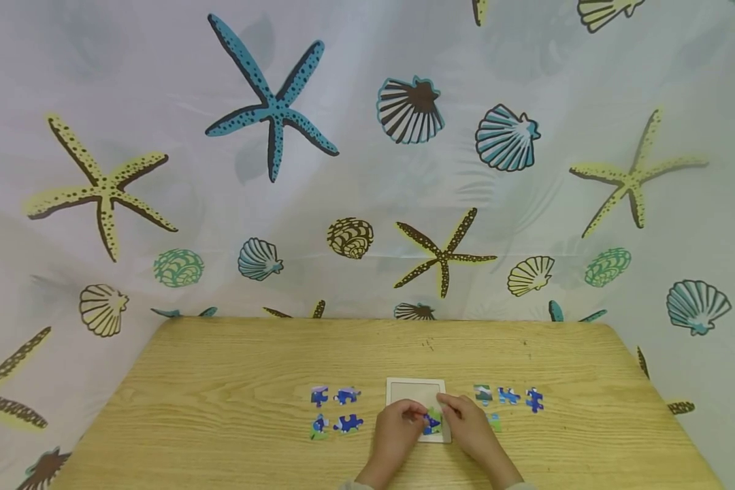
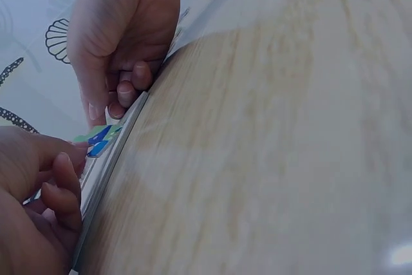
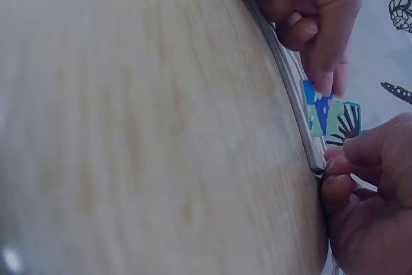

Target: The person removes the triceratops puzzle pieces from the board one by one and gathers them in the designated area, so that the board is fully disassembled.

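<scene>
A shallow white puzzle tray (image 1: 416, 381) lies on the wooden table. My left hand (image 1: 398, 425) is over its front part, thumb and fingertips pinching a blue and green jigsaw piece (image 1: 431, 423). In the right wrist view that piece (image 3: 322, 117) is tilted inside the tray's edge, its upper end behind the left thumb. At the tray's right side my right hand (image 1: 473, 429) has curled fingers, with thumb and fingertips gripping the rim near a corner. From the left wrist view, the right hand (image 2: 125, 37) faces the left hand (image 2: 38, 191) across the piece.
Several loose jigsaw pieces (image 1: 346, 423) lie in two rows left of the tray. To its right are more pieces (image 1: 508, 395), one of them (image 1: 495, 422) partly behind the right hand. A curtain (image 1: 367, 163) printed with starfish and shells hangs behind the table (image 1: 233, 367).
</scene>
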A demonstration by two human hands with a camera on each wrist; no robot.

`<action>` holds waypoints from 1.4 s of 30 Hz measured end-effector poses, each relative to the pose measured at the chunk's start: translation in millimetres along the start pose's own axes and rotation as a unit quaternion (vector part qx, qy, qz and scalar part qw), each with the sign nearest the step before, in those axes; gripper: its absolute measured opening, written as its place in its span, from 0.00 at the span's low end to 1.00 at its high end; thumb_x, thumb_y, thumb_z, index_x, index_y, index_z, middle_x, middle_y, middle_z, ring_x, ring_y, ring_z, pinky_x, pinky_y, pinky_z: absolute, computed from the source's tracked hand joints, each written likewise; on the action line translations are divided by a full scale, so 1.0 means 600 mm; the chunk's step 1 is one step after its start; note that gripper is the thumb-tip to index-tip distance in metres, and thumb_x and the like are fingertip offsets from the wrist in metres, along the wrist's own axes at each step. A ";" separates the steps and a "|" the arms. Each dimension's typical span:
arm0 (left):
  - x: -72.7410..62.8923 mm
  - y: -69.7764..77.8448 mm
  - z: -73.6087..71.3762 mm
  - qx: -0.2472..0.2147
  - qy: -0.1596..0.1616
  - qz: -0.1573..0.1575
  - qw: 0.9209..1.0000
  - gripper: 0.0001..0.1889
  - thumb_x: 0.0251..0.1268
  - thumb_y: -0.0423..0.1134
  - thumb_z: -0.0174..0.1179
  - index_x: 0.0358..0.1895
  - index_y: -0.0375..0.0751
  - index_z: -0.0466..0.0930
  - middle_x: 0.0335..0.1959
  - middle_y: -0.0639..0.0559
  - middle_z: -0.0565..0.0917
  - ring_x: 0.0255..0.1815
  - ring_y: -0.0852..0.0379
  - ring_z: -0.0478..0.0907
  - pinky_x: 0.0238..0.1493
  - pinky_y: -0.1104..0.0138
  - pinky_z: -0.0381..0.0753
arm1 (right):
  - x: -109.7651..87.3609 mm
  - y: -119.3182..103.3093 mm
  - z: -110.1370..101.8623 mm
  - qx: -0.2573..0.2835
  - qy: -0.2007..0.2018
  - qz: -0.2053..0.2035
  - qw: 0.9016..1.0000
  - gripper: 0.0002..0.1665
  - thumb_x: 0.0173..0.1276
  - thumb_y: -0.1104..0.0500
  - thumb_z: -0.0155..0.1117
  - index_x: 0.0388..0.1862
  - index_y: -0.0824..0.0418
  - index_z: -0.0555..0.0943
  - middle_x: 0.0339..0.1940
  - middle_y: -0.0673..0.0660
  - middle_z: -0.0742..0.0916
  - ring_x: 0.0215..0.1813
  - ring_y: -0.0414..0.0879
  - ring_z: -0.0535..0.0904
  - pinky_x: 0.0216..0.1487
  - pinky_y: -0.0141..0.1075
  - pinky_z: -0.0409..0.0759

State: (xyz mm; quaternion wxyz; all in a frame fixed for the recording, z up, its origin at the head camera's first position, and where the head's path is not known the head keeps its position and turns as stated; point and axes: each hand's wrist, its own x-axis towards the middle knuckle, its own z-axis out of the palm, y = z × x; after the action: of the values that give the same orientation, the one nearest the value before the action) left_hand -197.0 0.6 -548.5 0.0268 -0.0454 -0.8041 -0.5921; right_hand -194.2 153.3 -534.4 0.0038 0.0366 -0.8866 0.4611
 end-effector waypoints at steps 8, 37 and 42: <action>-0.007 -0.002 -0.045 -0.073 -0.055 -0.072 0.993 0.04 0.53 0.28 0.65 0.33 0.36 0.85 0.26 0.52 0.83 0.26 0.61 0.76 0.27 0.71 0.75 | -0.001 0.000 0.001 -0.001 0.000 -0.001 1.000 0.17 0.69 0.64 0.55 0.54 0.66 0.80 0.38 0.53 0.81 0.36 0.42 0.72 0.36 0.32 0.73; -0.079 -0.038 -0.264 0.036 -0.048 -0.179 0.982 0.10 0.55 0.32 0.67 0.38 0.30 0.84 0.25 0.53 0.83 0.22 0.61 0.74 0.25 0.67 0.75 | -0.003 -0.001 0.001 0.026 -0.007 0.015 1.000 0.18 0.69 0.64 0.55 0.55 0.68 0.78 0.31 0.52 0.77 0.32 0.43 0.69 0.30 0.29 0.69; -0.078 -0.041 -0.267 0.057 -0.044 -0.185 0.980 0.09 0.54 0.33 0.67 0.37 0.31 0.85 0.25 0.54 0.82 0.23 0.60 0.75 0.26 0.66 0.75 | -0.002 -0.002 0.002 0.030 -0.005 0.018 0.999 0.17 0.69 0.65 0.55 0.55 0.68 0.79 0.31 0.52 0.76 0.32 0.43 0.68 0.30 0.29 0.69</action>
State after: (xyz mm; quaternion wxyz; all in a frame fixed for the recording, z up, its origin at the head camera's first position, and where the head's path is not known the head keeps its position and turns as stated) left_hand -154.8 -161.4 -528.9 -0.1163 0.0793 -0.8314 -0.5375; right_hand -192.9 151.6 -534.4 -0.0098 0.0234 -0.8731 0.4869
